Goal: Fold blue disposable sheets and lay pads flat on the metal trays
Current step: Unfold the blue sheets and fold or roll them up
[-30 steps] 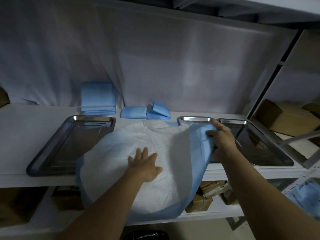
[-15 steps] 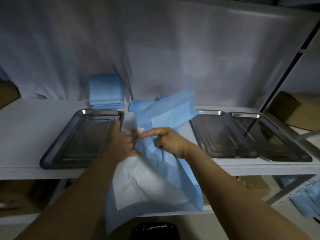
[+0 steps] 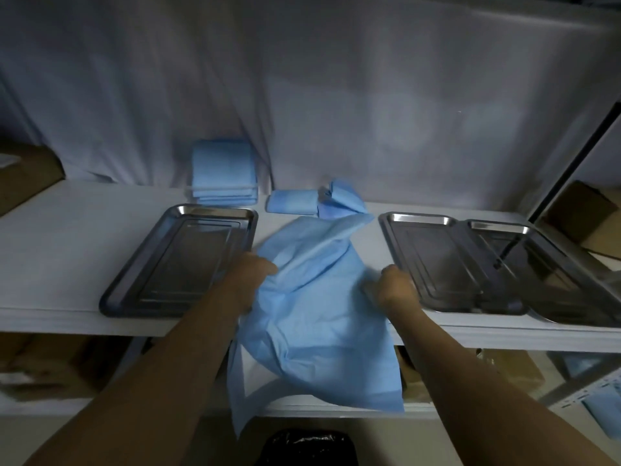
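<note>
- Gripping the blue disposable sheet (image 3: 312, 297) from both sides, the two hands hold it bunched over the front edge of the white shelf (image 3: 67, 237), between the trays.
- Left hand (image 3: 250, 274) has its fingers curled into the sheet's left edge, next to the near right corner of the left metal tray (image 3: 134, 290).
- Right hand (image 3: 395, 287) is closed in a fist on the sheet's right edge, just beside the near left part of the middle metal tray (image 3: 403, 250).
- The sheet is crumpled; its far end lies on the shelf and reaches toward the small folded pieces at the back, while its lower part hangs over the shelf edge, showing a white underside (image 3: 255, 375) at the lower left.
- A third metal tray (image 3: 571, 297) sits at the right, its left rim overlapping the middle tray's right rim.
- All three trays hold no pads.
- At the back, a stack of folded blue sheets (image 3: 223, 173) leans against the white backdrop cloth (image 3: 336, 95).
- Right of the stack lie a small folded blue pad (image 3: 290, 202) and a loosely folded blue piece (image 3: 342, 201), touching each other.
- Cardboard boxes (image 3: 581, 213) stand on neighbouring shelves, and a black bag (image 3: 309, 447) shows at the bottom.
</note>
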Motion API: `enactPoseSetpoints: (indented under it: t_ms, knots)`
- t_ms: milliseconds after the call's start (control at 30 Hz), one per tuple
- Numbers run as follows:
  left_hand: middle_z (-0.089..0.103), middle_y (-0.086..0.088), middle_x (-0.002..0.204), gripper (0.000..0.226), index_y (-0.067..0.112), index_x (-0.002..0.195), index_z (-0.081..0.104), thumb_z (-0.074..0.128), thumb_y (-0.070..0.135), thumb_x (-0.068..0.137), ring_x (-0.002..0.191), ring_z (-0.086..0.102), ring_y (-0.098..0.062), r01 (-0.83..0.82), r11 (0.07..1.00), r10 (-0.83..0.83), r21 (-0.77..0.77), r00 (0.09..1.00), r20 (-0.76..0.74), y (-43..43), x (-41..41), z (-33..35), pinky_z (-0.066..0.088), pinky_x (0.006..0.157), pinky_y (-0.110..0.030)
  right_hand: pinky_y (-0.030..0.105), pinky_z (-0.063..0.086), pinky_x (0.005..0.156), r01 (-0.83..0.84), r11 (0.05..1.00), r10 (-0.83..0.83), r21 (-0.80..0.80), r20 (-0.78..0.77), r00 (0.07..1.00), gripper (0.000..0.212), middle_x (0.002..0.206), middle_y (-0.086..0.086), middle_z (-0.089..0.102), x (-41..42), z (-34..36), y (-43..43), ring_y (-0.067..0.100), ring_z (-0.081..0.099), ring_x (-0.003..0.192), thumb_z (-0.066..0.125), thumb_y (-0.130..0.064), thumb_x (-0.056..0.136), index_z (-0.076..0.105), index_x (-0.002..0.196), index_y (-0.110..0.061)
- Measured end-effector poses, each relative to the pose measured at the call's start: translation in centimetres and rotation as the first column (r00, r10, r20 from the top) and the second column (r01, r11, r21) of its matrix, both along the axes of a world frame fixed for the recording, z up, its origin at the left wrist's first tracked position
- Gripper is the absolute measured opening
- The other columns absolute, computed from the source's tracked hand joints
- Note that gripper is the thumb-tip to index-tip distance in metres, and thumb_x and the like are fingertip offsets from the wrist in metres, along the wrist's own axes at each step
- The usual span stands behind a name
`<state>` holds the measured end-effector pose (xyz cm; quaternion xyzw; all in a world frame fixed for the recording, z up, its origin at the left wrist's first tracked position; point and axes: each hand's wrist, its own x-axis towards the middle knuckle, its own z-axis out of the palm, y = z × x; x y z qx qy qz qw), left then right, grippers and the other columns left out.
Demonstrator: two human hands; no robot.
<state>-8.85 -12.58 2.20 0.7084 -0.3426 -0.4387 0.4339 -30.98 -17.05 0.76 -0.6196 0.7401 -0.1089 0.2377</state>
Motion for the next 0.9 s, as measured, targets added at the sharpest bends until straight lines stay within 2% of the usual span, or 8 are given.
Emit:
enactPoseSetpoints:
  t_ms: [100, 233, 300, 433, 533, 600, 767, 900]
  knots:
    - [0.054, -0.006, 0.099, 0.027, 0.01, 0.108, 0.062, 0.068, 0.02, 0.084, 0.093, 0.05, -0.016, 0.04, 0.991, -0.045, -0.127, 0.998, -0.034, 0.8, -1.6, 0.5, 0.04, 0.078, -0.024, 0.029, 0.045, 0.076, -0.055, 0.997, 0.053, -0.061, -0.035, 0.998, 0.012, 0.111, 0.015, 0.066, 0.5, -0.5, 0.2, 0.033, 0.061, 0.104, 0.054, -0.024, 0.085, 0.058, 0.085, -0.012]
    - [0.054, -0.01, 0.08, 0.018, 0.012, 0.069, 0.054, 0.068, 0.022, 0.075, 0.073, 0.053, -0.021, 0.04, 0.995, -0.04, -0.091, 0.999, 0.006, 0.0, -2.8, 0.3, 0.042, 0.071, -0.031, 0.031, 0.044, 0.08, 0.127, 0.97, -0.125, -0.206, 0.019, 0.992, 0.025, 0.109, 0.012, 0.065, -1.7, 1.7, 0.8, 0.033, 0.06, 0.105, 0.05, -0.017, 0.084, 0.065, 0.104, -0.014]
    - [0.051, -0.015, 0.081, 0.014, 0.002, 0.076, 0.056, 0.065, 0.011, 0.081, 0.061, 0.049, -0.021, 0.056, 0.998, -0.058, 0.022, 0.992, 0.114, -0.4, -2.9, -0.2, 0.039, 0.062, -0.029, 0.033, 0.046, 0.082, 0.17, 0.971, -0.183, -0.167, -0.066, 0.981, 0.026, 0.111, 0.011, 0.064, -3.5, 2.2, 1.0, 0.033, 0.06, 0.105, 0.053, -0.021, 0.084, 0.064, 0.107, -0.013]
    - [0.061, -0.02, 0.099, 0.033, -0.008, 0.105, 0.057, 0.064, 0.009, 0.079, 0.088, 0.062, -0.03, 0.11, 0.95, -0.218, 0.293, 0.904, 0.367, -0.7, -3.3, -0.8, 0.047, 0.065, -0.03, 0.034, 0.048, 0.087, 0.075, 0.997, -0.067, 0.016, -0.293, 0.954, 0.036, 0.117, 0.009, 0.062, -5.0, 1.8, 1.6, 0.029, 0.06, 0.109, 0.054, -0.032, 0.088, 0.061, 0.117, -0.013]
    - [0.052, -0.008, 0.074, 0.028, 0.005, 0.086, 0.056, 0.066, 0.02, 0.065, 0.071, 0.053, -0.02, 0.13, 0.942, -0.229, 0.309, 0.923, 0.309, -1.1, -3.3, -0.7, 0.04, 0.06, -0.023, 0.032, 0.044, 0.085, 0.018, 1.0, -0.018, -0.003, -0.345, 0.939, 0.047, 0.12, 0.007, 0.061, -4.0, 1.8, 1.4, 0.026, 0.058, 0.112, 0.05, -0.047, 0.087, 0.058, 0.12, -0.015]
    - [0.062, -0.013, 0.097, 0.047, 0.001, 0.105, 0.061, 0.072, 0.032, 0.071, 0.089, 0.06, -0.026, 0.118, 0.959, -0.179, 0.257, 0.956, 0.231, -1.5, -3.1, -1.3, 0.046, 0.074, -0.026, 0.031, 0.041, 0.079, 0.027, 0.999, -0.037, -0.034, -0.344, 0.938, 0.053, 0.119, 0.007, 0.062, -3.4, 1.9, 1.1, 0.026, 0.059, 0.111, 0.043, -0.055, 0.087, 0.058, 0.119, -0.015]
    - [0.065, -0.018, 0.114, 0.048, -0.003, 0.114, 0.063, 0.076, 0.019, 0.073, 0.108, 0.062, -0.032, 0.261, 0.886, -0.41, 0.383, 0.827, 0.384, -1.8, -3.1, -1.6, 0.05, 0.089, -0.035, 0.027, 0.043, 0.076, -0.088, 0.994, 0.045, -0.063, -0.501, 0.864, 0.031, 0.113, 0.003, 0.064, -2.9, 2.0, 0.6, 0.023, 0.062, 0.106, 0.058, -0.028, 0.086, 0.059, 0.116, -0.017]
    - [0.063, -0.017, 0.101, 0.048, -0.005, 0.106, 0.059, 0.075, 0.023, 0.07, 0.096, 0.063, -0.032, 0.195, 0.956, -0.284, 0.22, 0.806, 0.519, -3.4, -1.6, -1.9, 0.05, 0.079, -0.034, 0.035, 0.045, 0.091, -0.182, 0.972, 0.136, -0.147, -0.279, 0.951, 0.04, 0.129, 0.007, 0.052, -1.7, 1.2, -1.7, 0.029, 0.056, 0.115, 0.057, -0.019, 0.088, 0.049, 0.126, -0.017]
